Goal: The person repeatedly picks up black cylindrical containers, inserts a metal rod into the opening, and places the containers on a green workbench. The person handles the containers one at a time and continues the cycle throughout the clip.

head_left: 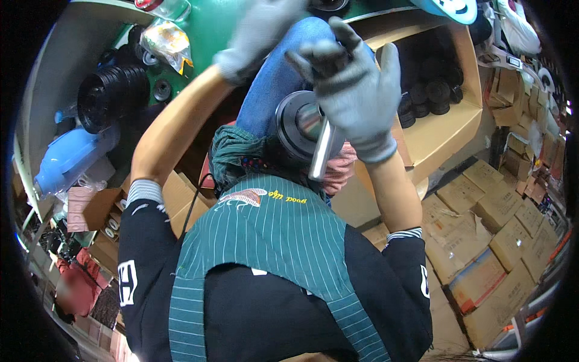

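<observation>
On my lap, between my blue-jeaned leg and my apron, rests a black round part (287, 134) with a ringed rim. A shiny metal tube (321, 155) stands out from it toward me. My right hand (359, 90), in a grey glove with dark-stained fingertips, is over the tube's upper end with its fingers apart; I see nothing held in it. My left hand (262, 30), also gloved in grey, is smeared by motion above the knee near the green tabletop, and its fingers are too blurred to read.
An open cardboard box (443, 130) with several black round parts stands at the right. Stacked black discs (111, 96), a plastic bag (166, 45) and a blue container (75, 157) are at the left. Flattened cardboard boxes (482, 241) cover the floor; a person (78, 289) is at the far left.
</observation>
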### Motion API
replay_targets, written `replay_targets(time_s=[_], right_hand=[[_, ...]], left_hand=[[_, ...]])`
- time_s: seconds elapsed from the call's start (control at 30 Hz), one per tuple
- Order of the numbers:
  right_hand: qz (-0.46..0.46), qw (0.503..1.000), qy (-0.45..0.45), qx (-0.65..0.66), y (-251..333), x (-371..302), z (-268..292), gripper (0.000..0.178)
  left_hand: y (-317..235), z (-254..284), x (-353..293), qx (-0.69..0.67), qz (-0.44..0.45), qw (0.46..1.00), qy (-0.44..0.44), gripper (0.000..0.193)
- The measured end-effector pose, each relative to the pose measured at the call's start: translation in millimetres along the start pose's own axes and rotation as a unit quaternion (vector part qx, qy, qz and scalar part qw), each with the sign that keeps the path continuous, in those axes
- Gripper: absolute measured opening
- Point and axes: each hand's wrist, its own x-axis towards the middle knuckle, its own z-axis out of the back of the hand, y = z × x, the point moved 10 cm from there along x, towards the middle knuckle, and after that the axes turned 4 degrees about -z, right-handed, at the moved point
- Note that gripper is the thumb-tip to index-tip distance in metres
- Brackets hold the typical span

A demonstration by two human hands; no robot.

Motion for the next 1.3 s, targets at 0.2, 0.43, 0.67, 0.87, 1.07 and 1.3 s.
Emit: replay_targets(time_s=[0.2,0.43,0.67,0.87,1.07,1.3], right_hand=[[0.017,0.991,-0.130,0.004,-7,14,32,0.098],[-0.002,0.988,-0.151,-0.020,-15,14,53,0.114],[0.179,0.902,0.002,-0.393,18,11,14,0.061],[0.337,0.509,0.054,-0.790,-16,-23,42,0.014],[0.268,0.384,-0.033,-0.883,-17,-33,34,0.018],[0.185,0.310,-0.158,-0.919,-9,-65,22,0.027]], left_hand=[[-174,-36,-88,0.431,-0.046,0.828,0.356,0.025],[-106,-125,-134,0.611,0.035,0.758,0.227,0.024],[-136,-105,-139,0.593,0.007,0.792,0.142,0.028],[-124,-89,-145,0.576,0.035,0.801,0.160,0.044],[-117,-60,-138,0.480,-0.032,0.849,0.219,0.057],[-87,-55,-123,0.359,-0.146,0.851,0.353,0.036]])
